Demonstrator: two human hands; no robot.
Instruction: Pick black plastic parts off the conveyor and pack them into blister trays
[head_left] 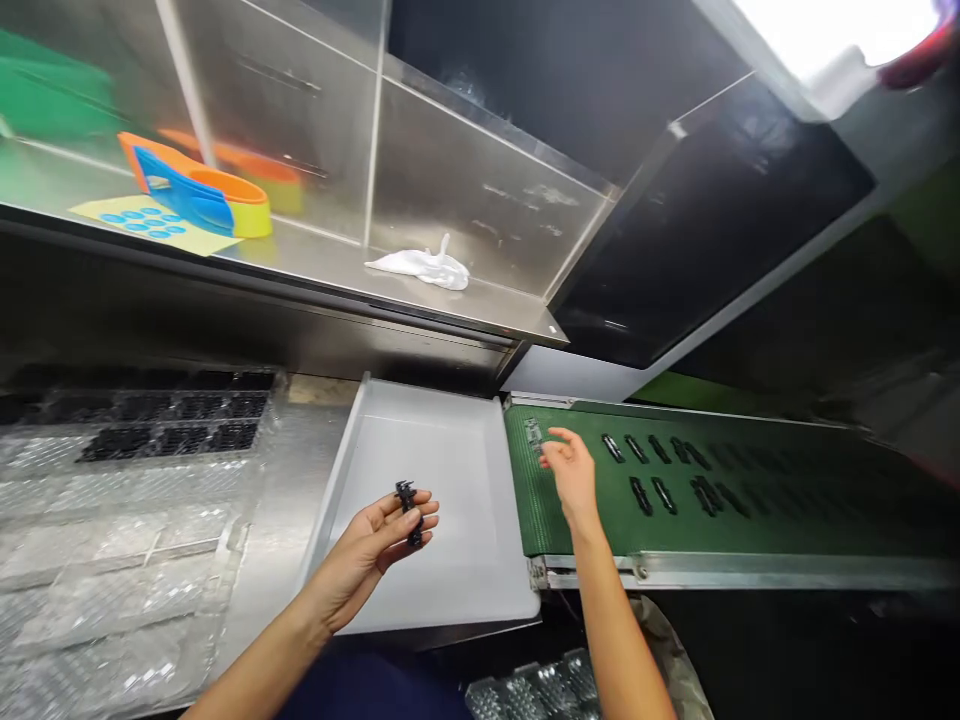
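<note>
My left hand (390, 540) is closed around a small black plastic part (409, 505), possibly more than one, over the white tray (450, 590). The thumb presses on it, and its lower end shows between the fingers. My right hand (571, 470) hovers at the near end of a green conveyor belt (577, 530), its fingers curved and apart. Just left of those fingertips lies a greyish part (533, 436); whether they touch it I cannot tell. Farther right on the belt, black parts (661, 495) lie in two rows, blurring with distance.
Clear plastic blister trays (90, 600) cover the left side, some pockets filled with black parts (172, 440). A steel shelf (322, 265) above bears a tape dispenser (202, 195), a sticker sheet (154, 220) and a crumpled white item (427, 268). Below the belt are more clear trays (536, 690).
</note>
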